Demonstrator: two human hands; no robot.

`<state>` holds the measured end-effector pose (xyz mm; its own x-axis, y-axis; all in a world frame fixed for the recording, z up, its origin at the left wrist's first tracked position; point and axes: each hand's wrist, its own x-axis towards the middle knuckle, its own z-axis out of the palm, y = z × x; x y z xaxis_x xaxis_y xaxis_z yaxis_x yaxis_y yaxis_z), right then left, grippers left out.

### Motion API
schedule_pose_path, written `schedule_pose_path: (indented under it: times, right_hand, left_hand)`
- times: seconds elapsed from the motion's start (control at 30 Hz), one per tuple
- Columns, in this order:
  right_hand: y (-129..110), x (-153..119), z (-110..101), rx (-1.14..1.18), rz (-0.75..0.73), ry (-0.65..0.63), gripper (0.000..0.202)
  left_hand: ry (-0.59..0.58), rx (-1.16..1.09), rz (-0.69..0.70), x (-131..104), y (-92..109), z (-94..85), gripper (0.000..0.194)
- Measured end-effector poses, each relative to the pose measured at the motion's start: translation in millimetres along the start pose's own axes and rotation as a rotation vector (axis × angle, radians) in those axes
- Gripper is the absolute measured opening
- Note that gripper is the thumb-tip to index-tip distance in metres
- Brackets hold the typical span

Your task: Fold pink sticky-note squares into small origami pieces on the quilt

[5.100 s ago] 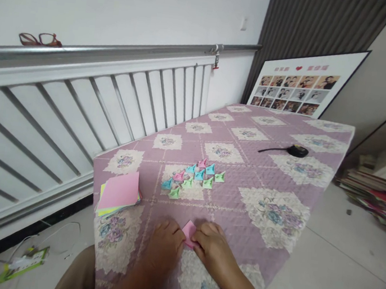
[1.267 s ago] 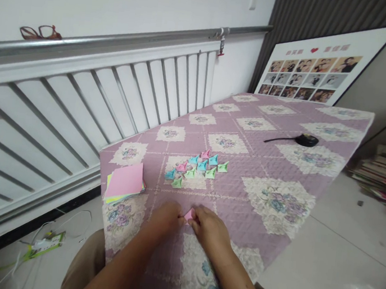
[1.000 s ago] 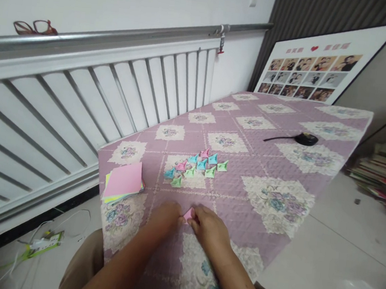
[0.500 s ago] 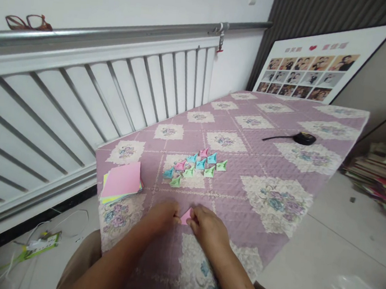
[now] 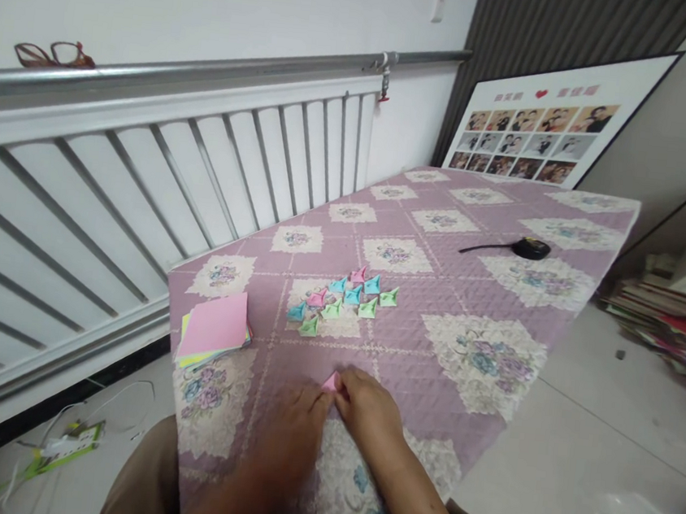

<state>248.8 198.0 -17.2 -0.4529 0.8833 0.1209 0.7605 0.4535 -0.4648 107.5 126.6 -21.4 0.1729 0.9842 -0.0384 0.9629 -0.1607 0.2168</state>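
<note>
Pink ppr (image 5: 331,382) tight in R hand (image 5: 369,409)

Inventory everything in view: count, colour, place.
Tablecloth: 1, purple-white, centre
Small paper: 1, pink, front centre
Folded papers: 10 (2 pink, 4 blue, 4 green), centre
Paper stack: 1, multicoloured, tablecloth left
Likely tape measure: 1, black, tablecloth right
Radiator: 1, white, left
Pipe: 1, grey, above radiator
Glasses: 1, brown, by pipe
Photo board: 1, white, behind tablecloth
Mixed pile: 1, multicoloured, far right
Power strip: 1, green-white, lower left
Left hand: 1, blurred, at paper
Right hand: 1, holding paper
</note>
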Motion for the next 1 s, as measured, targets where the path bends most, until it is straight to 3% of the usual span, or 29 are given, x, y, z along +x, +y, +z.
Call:
schedule_pose_path:
  times: [0.1,0.23,0.43,0.57,1.0]
  right_hand:
    - [1.5,-0.7,-1.9,0.025,-0.013,-0.008,0.004]
    - [5.2,-1.1,-5.5,0.061,-0.032,-0.029,0.008]
    - [8.3,-3.7,-10.8,0.031,0.018,0.010,0.003]
    - [11.7,-8.7,-12.3,-0.030,0.077,0.068,0.011]
    - [26.4,-19.5,-23.6,-0.095,0.186,0.109,0.016]
  left_hand:
    - [0.077,0.064,0.006,-8.5,0.8,14.8,0.050]
    - [0.130,0.102,0.077,-9.0,0.1,15.7,0.050]
    - [0.059,0.071,0.077,-6.3,3.9,3.4,0.054]
    - [0.007,0.047,0.077,-6.1,5.0,-1.3,0.055]
    - [-0.052,0.040,0.058,-3.3,6.4,-2.8,0.061]
